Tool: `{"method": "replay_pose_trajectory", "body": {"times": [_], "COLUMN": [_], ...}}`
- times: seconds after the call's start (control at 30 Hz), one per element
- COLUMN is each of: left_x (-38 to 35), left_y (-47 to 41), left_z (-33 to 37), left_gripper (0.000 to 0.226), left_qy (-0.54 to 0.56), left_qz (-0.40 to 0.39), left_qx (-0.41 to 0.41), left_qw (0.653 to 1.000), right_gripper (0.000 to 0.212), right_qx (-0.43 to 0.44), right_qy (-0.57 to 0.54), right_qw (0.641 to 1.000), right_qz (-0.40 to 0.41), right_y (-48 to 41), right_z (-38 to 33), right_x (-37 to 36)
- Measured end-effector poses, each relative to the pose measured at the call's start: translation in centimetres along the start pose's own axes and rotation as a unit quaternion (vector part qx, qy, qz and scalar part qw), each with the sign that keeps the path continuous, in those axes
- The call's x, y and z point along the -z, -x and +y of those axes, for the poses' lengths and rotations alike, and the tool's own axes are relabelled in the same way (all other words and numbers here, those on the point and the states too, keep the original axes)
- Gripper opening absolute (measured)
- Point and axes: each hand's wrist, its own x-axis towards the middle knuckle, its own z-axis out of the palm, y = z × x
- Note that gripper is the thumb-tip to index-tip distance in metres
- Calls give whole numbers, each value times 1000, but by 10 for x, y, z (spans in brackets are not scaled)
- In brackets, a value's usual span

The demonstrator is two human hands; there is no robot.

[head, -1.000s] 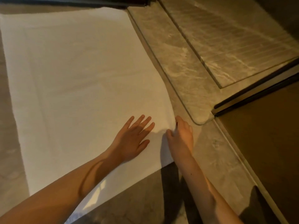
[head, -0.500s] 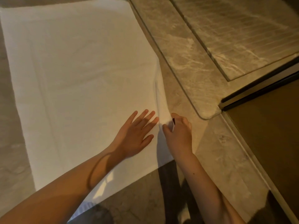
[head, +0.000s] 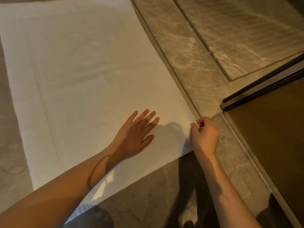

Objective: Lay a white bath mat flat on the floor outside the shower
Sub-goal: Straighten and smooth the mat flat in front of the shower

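White bath mat (head: 85,71) spread on the marble floor (head: 148,195) alongside the shower sill (head: 189,55).
Left of the grip, the left hand (head: 133,137) lies flat on the mat, fingers straight and spread. The right hand (head: 205,135) pinches the mat's right edge, close to its near corner, between thumb and curled fingers. The mat looks smooth, faintly creased, with a bordered margin.

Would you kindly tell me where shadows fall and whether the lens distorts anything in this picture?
Head view: warm, dim light; the right hand, pinching the white rectangular bath mat, casts a shadow leftward onto it; a thin curved shadow crosses the forearm behind the flat left hand; the wide lens seems to bow the mat's right edge.
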Motion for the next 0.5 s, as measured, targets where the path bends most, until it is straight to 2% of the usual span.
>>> {"method": "replay_pose_trajectory", "body": {"times": [0.13,0.23,0.3,0.4,0.5], "left_x": [1,9,18,23,18], "left_y": [1,6,14,38,71], "left_z": [1,2,-4,-24,-41], "left_gripper": [58,57,57,59,61], "left_qy": [-2,22,41,6,-12], "left_qz": [-8,15,58,71,40], "left_qx": [0,13,75,176,225], "left_qw": [1000,1000,995,982,973], "right_gripper": [5,36,48,54,54], "right_qx": [-1,76,181,316,356], "right_qy": [93,158,127,125,147], "right_qw": [995,984,975,930,905], "right_qz": [-30,27,-28,-142,-181], "right_y": [-7,2,19,44,54], "right_z": [0,-16,-39,-72,-81], "right_x": [-1,-10,-27,-67,-94]}}
